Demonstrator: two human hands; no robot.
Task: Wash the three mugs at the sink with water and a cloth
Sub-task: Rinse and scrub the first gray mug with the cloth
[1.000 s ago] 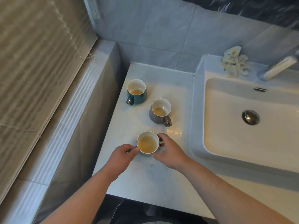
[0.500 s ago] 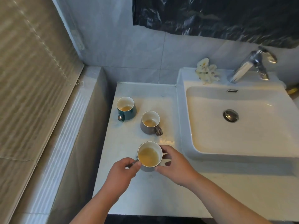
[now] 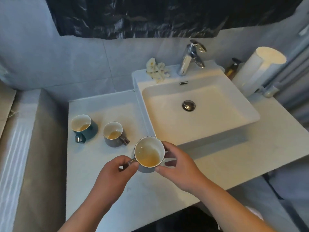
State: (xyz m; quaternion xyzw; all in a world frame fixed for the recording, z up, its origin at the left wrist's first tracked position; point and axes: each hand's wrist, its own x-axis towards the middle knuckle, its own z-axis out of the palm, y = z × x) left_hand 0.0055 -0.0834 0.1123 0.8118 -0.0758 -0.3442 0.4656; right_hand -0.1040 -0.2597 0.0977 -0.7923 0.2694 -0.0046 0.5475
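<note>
I have the held mug [image 3: 148,154] in both hands, near the middle of the counter [image 3: 150,198] and just off the front-left corner of the sink [image 3: 138,81]. My left hand [image 3: 115,171] pinches its small metallic handle between thumb and curled fingers. My right hand [image 3: 177,166] wraps the opposite side of the cup, thumb at the near wall and fingers bent round the far wall. The mug tips a little, and a pool of amber liquid sits low in its white inside. Its base is hidden by my fingers, so I cannot tell whether it touches the counter.

The other two mugs stand upright toward the left edge of the counter, apart from each other and from the one I hold. The teal mug [image 3: 83,127] is closest to that edge, its handle turned toward the front. The grey mug [image 3: 113,134] stands just beside it on the sink side, its handle pointing toward the front right. Each has a bit of amber liquid at the bottom.

The sink is a white square basin set on the right part of the counter, with a chrome drain [image 3: 188,105] in its floor. A crumpled pale cloth [image 3: 157,69] lies on its back-left rim, and the chrome tap [image 3: 187,62] stands beside the cloth at the back. At the back right corner stand a white paper roll [image 3: 257,69] and a dark bottle [image 3: 232,66]. A black plastic sheet [image 3: 150,15] hangs on the tiled wall above.
</note>
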